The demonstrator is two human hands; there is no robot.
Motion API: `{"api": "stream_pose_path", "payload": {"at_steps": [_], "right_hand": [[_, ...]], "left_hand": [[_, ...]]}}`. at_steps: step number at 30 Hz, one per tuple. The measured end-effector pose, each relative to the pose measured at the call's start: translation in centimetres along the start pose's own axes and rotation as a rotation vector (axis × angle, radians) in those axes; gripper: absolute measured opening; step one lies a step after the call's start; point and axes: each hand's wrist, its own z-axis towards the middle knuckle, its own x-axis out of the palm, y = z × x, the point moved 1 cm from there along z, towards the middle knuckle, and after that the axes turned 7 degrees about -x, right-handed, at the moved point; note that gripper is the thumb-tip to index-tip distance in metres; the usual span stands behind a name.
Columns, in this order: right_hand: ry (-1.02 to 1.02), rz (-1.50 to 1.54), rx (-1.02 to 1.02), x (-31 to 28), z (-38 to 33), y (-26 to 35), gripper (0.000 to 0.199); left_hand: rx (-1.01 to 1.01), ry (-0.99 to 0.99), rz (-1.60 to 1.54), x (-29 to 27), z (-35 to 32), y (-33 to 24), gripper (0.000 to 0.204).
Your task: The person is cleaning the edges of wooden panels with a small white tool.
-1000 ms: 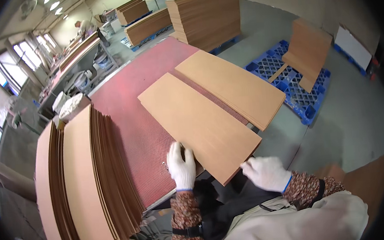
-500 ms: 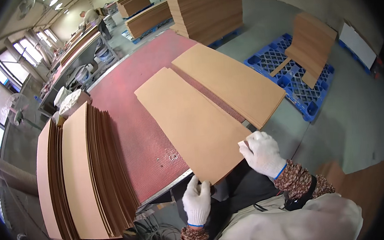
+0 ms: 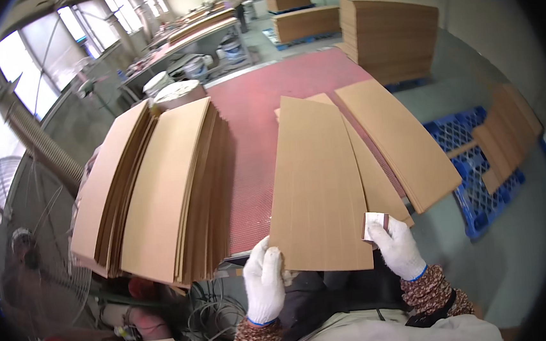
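- At the far left I am seeing a fan [image 3: 1, 182], which is standing near a ribbed hose [image 3: 39, 137].
- Next, a first stack [image 3: 111, 189] of brown panels is leaning, and just beside it a second stack [image 3: 165, 192] is leaning in the same way.
- Behind these stacks, a white tub [image 3: 180, 93] is standing; below them, grey cables [image 3: 214, 316] are lying in loops.
- The left hand [image 3: 264, 283], in a white glove, is holding the board [image 3: 316, 186] at its near left corner; the fingers are closing on the edge, some of them going under.
- This board is lying slantwise over the red table [image 3: 245, 140], its near end reaching past the table edge; how much of it is resting there, I cannot tell.
- A lower board [image 3: 373, 175] is showing from under its right side.
- The right hand [image 3: 398, 250], also gloved, is pinching a small white and brown block [image 3: 371, 230] between thumb and fingers, at the board's right edge; whether the block is touching it, I cannot tell.
- Further right, a low pile [image 3: 399, 141] is lying on the table, and a blue pallet [image 3: 472, 174] is lying on the floor.
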Motion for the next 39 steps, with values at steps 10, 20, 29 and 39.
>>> {"api": "stream_pose_path", "payload": {"at_steps": [10, 20, 29, 39], "right_hand": [[0.198, -0.046, -0.392, 10.7, 2.9, 7.0, 0.040], [0.433, 0.205, -0.538, 21.0, 3.5, 8.4, 0.043], [0.515, 0.221, -0.501, 25.6, 3.9, 8.7, 0.029], [0.547, 0.073, -0.587, 29.8, 6.7, 7.7, 0.037]], "left_hand": [[0.313, -0.306, 0.129, -9.1, -3.6, -7.3, 0.044], [0.689, -1.088, 1.027, -21.7, -2.1, -5.3, 0.039], [0.878, -0.796, 1.252, -17.1, -2.5, -7.5, 0.033], [0.989, -0.743, 1.210, -21.5, 1.3, -8.5, 0.038]]}}
